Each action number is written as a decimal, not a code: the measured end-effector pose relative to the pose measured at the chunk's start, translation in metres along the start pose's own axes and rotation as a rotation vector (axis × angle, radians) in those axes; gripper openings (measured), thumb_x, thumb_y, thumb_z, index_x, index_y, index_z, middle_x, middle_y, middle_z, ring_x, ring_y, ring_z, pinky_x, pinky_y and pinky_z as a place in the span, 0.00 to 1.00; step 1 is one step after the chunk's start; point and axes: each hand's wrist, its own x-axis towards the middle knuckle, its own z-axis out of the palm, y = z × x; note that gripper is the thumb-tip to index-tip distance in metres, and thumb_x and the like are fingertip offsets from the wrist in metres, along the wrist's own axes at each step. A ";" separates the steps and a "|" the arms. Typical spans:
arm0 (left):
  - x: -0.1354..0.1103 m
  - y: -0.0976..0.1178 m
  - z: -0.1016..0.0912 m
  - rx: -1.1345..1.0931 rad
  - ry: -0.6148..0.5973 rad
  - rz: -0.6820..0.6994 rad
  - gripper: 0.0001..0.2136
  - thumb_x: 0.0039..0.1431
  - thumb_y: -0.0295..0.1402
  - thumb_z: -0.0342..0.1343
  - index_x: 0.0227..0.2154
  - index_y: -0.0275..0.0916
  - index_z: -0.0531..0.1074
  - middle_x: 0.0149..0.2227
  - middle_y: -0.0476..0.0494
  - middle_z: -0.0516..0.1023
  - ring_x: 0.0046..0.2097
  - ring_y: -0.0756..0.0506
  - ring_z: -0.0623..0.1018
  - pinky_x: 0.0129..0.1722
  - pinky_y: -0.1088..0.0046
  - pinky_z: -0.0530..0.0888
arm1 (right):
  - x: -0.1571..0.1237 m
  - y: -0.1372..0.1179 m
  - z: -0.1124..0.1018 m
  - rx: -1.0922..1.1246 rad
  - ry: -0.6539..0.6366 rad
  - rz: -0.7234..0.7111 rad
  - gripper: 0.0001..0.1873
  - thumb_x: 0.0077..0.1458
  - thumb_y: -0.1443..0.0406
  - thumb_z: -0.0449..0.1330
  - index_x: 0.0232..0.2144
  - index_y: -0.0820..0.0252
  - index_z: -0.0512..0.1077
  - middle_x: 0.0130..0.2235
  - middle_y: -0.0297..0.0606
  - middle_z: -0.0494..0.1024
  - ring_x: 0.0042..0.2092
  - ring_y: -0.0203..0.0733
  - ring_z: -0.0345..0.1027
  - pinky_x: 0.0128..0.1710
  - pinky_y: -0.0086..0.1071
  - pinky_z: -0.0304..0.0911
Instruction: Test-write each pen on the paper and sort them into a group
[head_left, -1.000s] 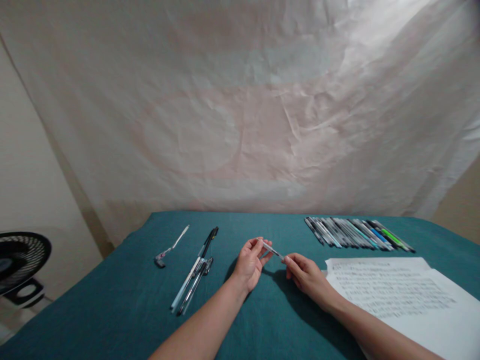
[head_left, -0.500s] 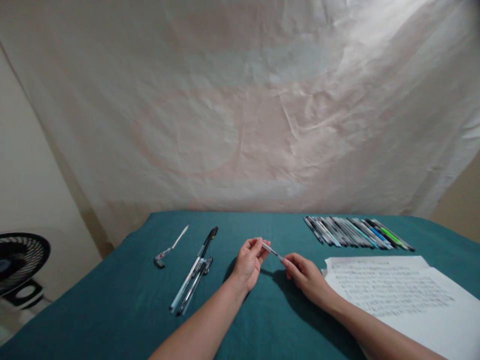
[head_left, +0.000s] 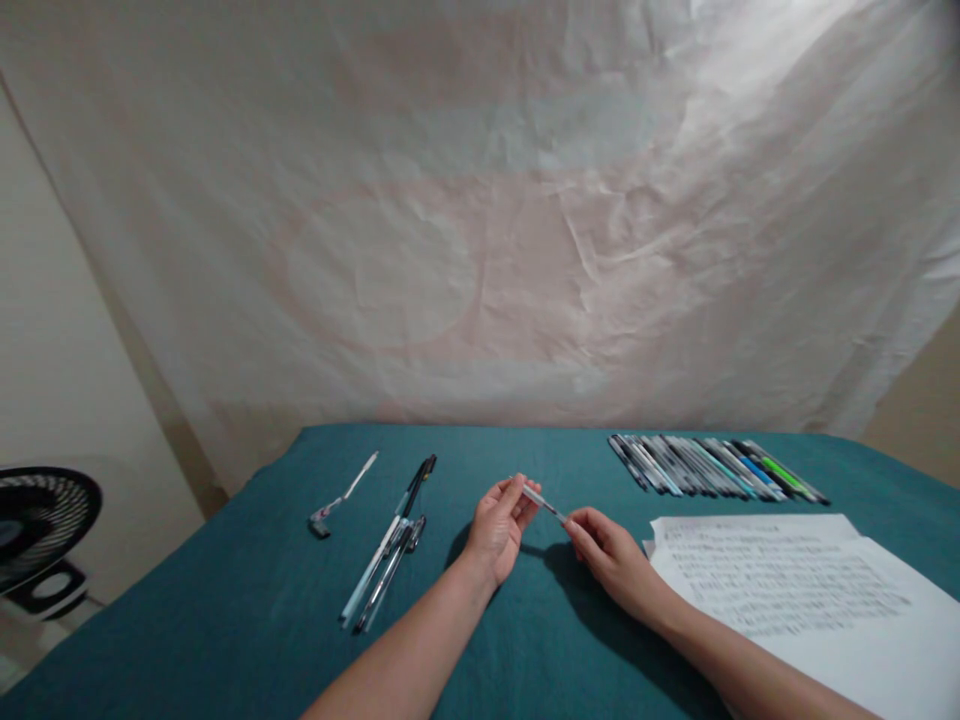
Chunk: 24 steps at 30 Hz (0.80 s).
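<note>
Between my two hands, a thin, pale pen-like stick (head_left: 546, 502) is held slanting above the table; whether it is a whole pen or a refill I cannot tell. My left hand (head_left: 499, 525) pinches its upper left end with thumb and fingers. My right hand (head_left: 609, 555) grips its lower right end between thumb and forefinger. Left of my left hand lie several loose pens (head_left: 382, 570), some clear and some black. Farther left are a thin white pen part (head_left: 361, 474) and a small dark-and-clear piece (head_left: 320, 525).
A row of several pens (head_left: 712, 467), one of them green, lies at the back right. Below it, sheets of handwritten paper (head_left: 787, 580) lie partly behind my right forearm. A black fan (head_left: 45, 530) stands left of the teal-covered table (head_left: 187, 600). A pale sheet (head_left: 450, 250) hangs behind.
Almost nothing differs. Both hands keep their hold on the stick in nearly the same place, and the view has shifted very slightly.
</note>
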 end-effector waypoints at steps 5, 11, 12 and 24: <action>-0.001 0.000 0.001 0.033 0.012 0.029 0.05 0.48 0.28 0.61 0.28 0.33 0.70 0.31 0.43 0.76 0.36 0.50 0.76 0.40 0.75 0.72 | -0.002 0.001 -0.001 -0.085 0.054 -0.050 0.13 0.53 0.55 0.52 0.34 0.58 0.63 0.26 0.31 0.65 0.27 0.35 0.57 0.27 0.27 0.54; -0.001 0.002 0.001 0.046 -0.028 0.025 0.06 0.47 0.28 0.61 0.29 0.32 0.72 0.33 0.42 0.76 0.38 0.49 0.75 0.42 0.74 0.71 | 0.000 0.002 -0.004 -0.120 0.033 -0.036 0.16 0.54 0.53 0.49 0.33 0.58 0.67 0.23 0.31 0.65 0.25 0.36 0.57 0.26 0.28 0.53; -0.001 0.002 0.000 0.050 -0.036 0.026 0.06 0.47 0.28 0.61 0.29 0.32 0.72 0.33 0.42 0.76 0.38 0.49 0.75 0.42 0.74 0.71 | 0.000 0.002 -0.004 -0.114 0.031 -0.036 0.16 0.54 0.53 0.49 0.33 0.58 0.67 0.23 0.31 0.66 0.25 0.36 0.57 0.26 0.28 0.53; -0.007 0.012 0.007 0.103 -0.160 -0.003 0.09 0.47 0.32 0.61 0.31 0.31 0.74 0.34 0.41 0.77 0.39 0.48 0.75 0.43 0.74 0.69 | 0.001 -0.006 -0.011 0.274 -0.185 0.172 0.21 0.52 0.49 0.51 0.32 0.62 0.69 0.16 0.24 0.51 0.17 0.28 0.43 0.16 0.25 0.39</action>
